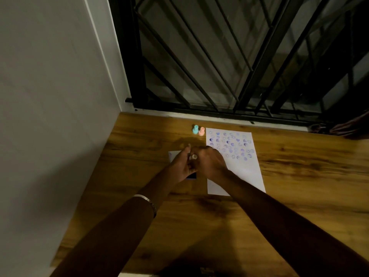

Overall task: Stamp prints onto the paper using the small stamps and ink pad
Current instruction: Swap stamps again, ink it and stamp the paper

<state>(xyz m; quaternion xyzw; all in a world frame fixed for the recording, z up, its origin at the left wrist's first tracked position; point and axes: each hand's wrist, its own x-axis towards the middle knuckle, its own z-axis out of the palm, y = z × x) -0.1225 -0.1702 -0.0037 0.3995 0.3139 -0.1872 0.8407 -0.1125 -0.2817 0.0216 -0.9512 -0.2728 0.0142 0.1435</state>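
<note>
The paper [233,156] lies flat on the wooden worktop [299,176], just right of centre, its far half covered with rows of purple and blue prints and its near half bare. At 10 o'clock from the paper's far left corner stand 2 stamps, upright and side by side: a teal stamp [195,129] and, touching or nearly touching it on the right, a pink stamp [201,131].

Both hands meet just left of the paper, at its 9 o'clock edge. The right hand [209,162] has its grip clamped on a pale stamp [193,156], whose rounded top shows between the 2 hands. The left hand [180,166] is curled over the ink pad [191,176]; only a dark corner of the pad shows at 6 o'clock below the hands, and a pale square [173,155] pokes out at 10 o'clock. Whether the left grip actually pinches the pad cannot be told, as the fingers are hidden. A metal bangle [147,200] circles the left forearm.

At 12 o'clock a black window grille [219,66] rises behind the worktop, and a white wall [50,96] runs along 9 o'clock.
</note>
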